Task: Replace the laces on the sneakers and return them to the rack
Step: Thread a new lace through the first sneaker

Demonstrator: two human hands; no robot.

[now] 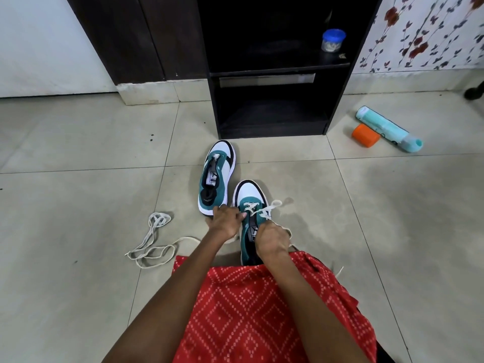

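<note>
Two teal, white and black sneakers stand on the tiled floor. The left sneaker (216, 176) has no lace in it. The right sneaker (250, 203) sits closer to me, with a cream lace (264, 210) crossed through its front eyelets. My left hand (225, 221) pinches the lace at the shoe's left side. On the tongue, my right hand (272, 239) is curled round the other lace end. A loose cream lace (152, 242) lies in loops on the floor to the left.
A dark shoe rack (272, 72) with open shelves stands just beyond the sneakers; a blue-lidded jar (333, 40) sits on its upper shelf. An orange cup (365, 135) and a pale teal bottle (387, 128) lie on the floor at right. Red patterned cloth (262, 310) covers my lap.
</note>
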